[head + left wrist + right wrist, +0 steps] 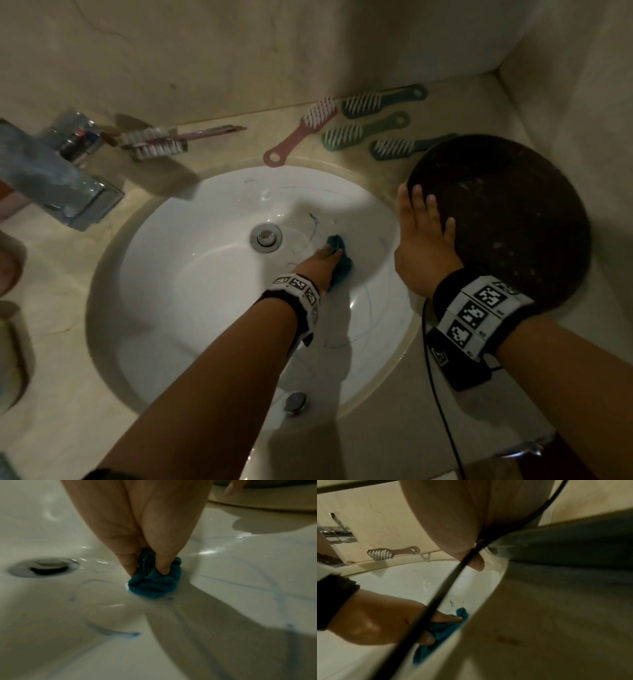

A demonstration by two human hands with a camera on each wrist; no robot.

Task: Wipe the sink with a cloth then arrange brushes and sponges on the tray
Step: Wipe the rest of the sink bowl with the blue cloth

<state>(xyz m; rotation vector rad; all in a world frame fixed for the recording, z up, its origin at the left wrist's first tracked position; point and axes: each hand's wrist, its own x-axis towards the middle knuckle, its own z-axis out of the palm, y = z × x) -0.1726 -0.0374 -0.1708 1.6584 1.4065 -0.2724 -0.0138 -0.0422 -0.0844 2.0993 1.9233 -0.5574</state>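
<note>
The person's two forearms come in from the near edge, each with a black wrist band (pixel 479 308) carrying square black-and-white marker tags; the small characters on the tags are too blurred to read. The left hand (pixel 320 262) reaches down into the white sink (pixel 191 281), fingers bunched together and pinching a crumpled teal cloth (pixel 154 584) against the basin floor just right of the drain (pixel 265 237). Faint blue streaks (pixel 118 633) curve over the porcelain around the cloth and toward the sink's right wall.

The right hand (pixel 423 233) lies flat, fingers straight and slightly spread, on the left edge of a dark round tray (pixel 513 212) that sits on the counter touching the sink's right rim and partly overhanging it. A thin black cable (pixel 442 411) runs from the right wrist band across the counter in front of the sink.

Behind the sink, a pink brush (pixel 301 132) lies with its handle loop close to the back rim; three green brushes (pixel 363 132) lie right of it, the nearest one's handle tucked behind the tray. Another brush (pixel 161 140) with a long pink handle lies behind the sink's left side, next to the chrome faucet (pixel 65 171), whose spout overhangs the left rim. Bare beige counter shows in front of the sink and to its left. No brand marks can be read anywhere.
</note>
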